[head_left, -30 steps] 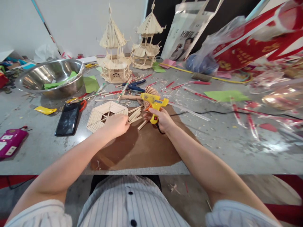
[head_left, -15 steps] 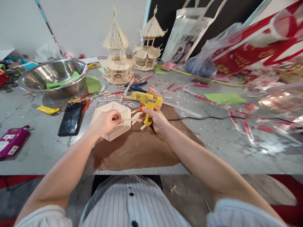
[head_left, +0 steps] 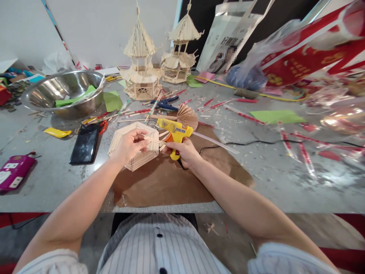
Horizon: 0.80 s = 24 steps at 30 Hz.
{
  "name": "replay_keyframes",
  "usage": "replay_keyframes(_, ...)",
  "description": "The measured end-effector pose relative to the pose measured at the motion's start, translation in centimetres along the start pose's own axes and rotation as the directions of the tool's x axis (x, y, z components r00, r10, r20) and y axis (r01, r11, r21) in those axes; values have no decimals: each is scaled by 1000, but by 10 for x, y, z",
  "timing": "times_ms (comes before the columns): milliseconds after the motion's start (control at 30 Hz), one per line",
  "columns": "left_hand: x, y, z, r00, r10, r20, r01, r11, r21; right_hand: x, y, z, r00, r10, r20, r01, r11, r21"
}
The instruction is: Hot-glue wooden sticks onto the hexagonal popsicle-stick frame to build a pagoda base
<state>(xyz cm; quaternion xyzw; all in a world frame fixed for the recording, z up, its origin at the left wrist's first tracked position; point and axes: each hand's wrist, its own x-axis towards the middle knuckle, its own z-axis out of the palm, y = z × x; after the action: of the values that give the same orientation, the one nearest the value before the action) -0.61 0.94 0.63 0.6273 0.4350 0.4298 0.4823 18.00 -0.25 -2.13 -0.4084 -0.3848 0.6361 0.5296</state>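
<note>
With twelve o'clock pointing away from the wearer, the left hand (head_left: 129,147) pinches a slim pale wooden stick (head_left: 155,141), perhaps two side by side, between thumb and fingers; its long axis runs out toward three o'clock, dipping slightly to four, so its free end lies just beside the right thumb, though contact there cannot be told; the right hand (head_left: 184,150) grips a yellow plastic glue gun (head_left: 179,132), its nozzle aimed at ten o'clock, above the stick and apart from it; directly beneath the left hand sits a many-sided flat frame of pale wooden sticks (head_left: 136,163), the left hand being nearer to it and the right hand off at its three o'clock; the frame's near edge borders a brown sheet (head_left: 171,188); a black phone (head_left: 83,144) lies at nine o'clock from the frame
</note>
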Motion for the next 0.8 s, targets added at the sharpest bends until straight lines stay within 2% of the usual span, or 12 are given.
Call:
replay_keyframes(167, -1, -9, 7, 998, -42, 55, 49, 992, -119, -3, 2, 3, 999, 33, 29, -34, 999, 28)
replay_keyframes(300, -1, -12, 11, 1000, -20, 20, 23, 988, -151, -5, 4, 6, 997, 27, 71, -26, 1000, -7)
replay_keyframes(500, -2, -5, 10, 1000, -9, -18, 7, 990, -139, -4, 8, 5, 997, 48, 58, -47, 999, -15)
replay_keyframes(633, -2, 0, 5, 999, -4, -53, 0, 996, -86, -3, 5, 0, 998, 2, 66, 1, 999, -34)
replay_keyframes(800, 1, 0, -1, 992, -44, -116, 54, 995, 81, 1, 3, -5, 999, -42, -11, 41, 999, -7)
